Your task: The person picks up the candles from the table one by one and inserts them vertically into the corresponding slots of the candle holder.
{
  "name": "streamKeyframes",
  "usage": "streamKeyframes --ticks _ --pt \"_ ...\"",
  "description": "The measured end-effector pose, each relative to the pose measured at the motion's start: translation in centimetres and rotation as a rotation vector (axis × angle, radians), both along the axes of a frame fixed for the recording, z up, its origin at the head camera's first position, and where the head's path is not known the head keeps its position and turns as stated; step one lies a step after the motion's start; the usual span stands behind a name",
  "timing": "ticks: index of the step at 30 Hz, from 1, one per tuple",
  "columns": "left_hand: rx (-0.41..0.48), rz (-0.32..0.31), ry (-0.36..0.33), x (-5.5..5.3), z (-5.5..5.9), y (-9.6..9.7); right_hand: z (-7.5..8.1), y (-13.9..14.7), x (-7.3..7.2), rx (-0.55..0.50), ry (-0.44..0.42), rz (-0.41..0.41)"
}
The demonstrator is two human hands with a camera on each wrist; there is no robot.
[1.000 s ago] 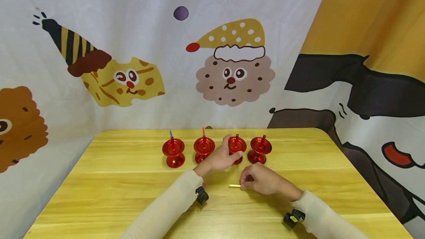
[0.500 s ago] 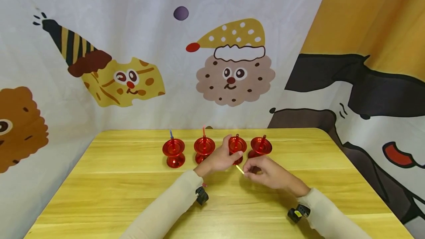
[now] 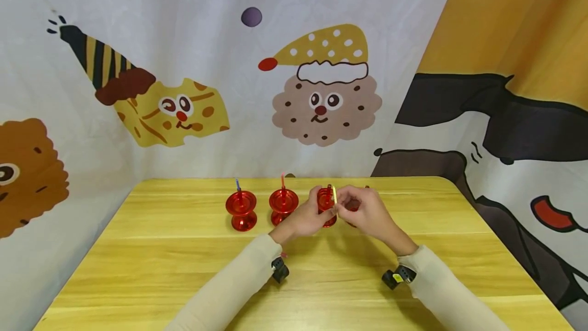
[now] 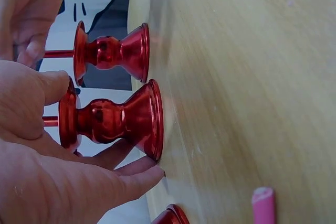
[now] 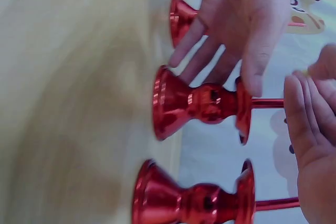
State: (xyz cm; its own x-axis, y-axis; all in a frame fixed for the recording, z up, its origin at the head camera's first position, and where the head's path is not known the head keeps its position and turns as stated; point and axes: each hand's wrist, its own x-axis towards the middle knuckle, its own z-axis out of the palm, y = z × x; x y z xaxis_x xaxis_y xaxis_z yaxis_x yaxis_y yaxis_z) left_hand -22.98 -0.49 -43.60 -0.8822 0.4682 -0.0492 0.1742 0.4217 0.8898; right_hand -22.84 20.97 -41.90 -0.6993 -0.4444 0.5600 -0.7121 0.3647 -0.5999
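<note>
My left hand (image 3: 304, 221) grips the third shiny red candle holder (image 4: 102, 119), thumb on its dish rim and fingers along its far side. The holder stands upright on the table. My right hand (image 3: 367, 213) pinches a thin yellow candle (image 3: 335, 195) between thumb and fingertips, held upright close to that holder's central stem. In the right wrist view the candle is mostly hidden by the fingers. Behind the right hand stands the fourth red holder (image 5: 189, 198), largely covered in the head view, with a bare stem.
Farther left, one red holder (image 3: 242, 213) bears a blue candle (image 3: 237, 184), and another holder (image 3: 283, 204) bears a pinkish-red candle (image 3: 283, 182). A pink candle (image 4: 264, 208) lies on the wooden table (image 3: 184, 269) near my left wrist. A cartoon-printed cloth (image 3: 193, 24) hangs behind.
My right hand has risen and moved forward to the third holder, and the yellow candle has turned from lying flat to upright. The left hand has stayed at the holder.
</note>
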Motion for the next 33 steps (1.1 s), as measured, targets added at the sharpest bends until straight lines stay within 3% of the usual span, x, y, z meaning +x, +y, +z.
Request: streamKeyframes --ticks 6,14,33 --pt "-0.036 -0.019 0.013 -0.7 -0.6 -0.1 1.1 -0.9 -1.0 -0.065 -0.001 -0.146" --pt "-0.011 0.005 0.008 -0.2 0.0 0.1 2.1 -1.9 -2.0 -0.041 -0.003 -0.258" --pt "-0.007 0.008 0.013 0.0 0.0 0.2 1.3 -2.5 -2.5 0.003 -0.006 -0.245"
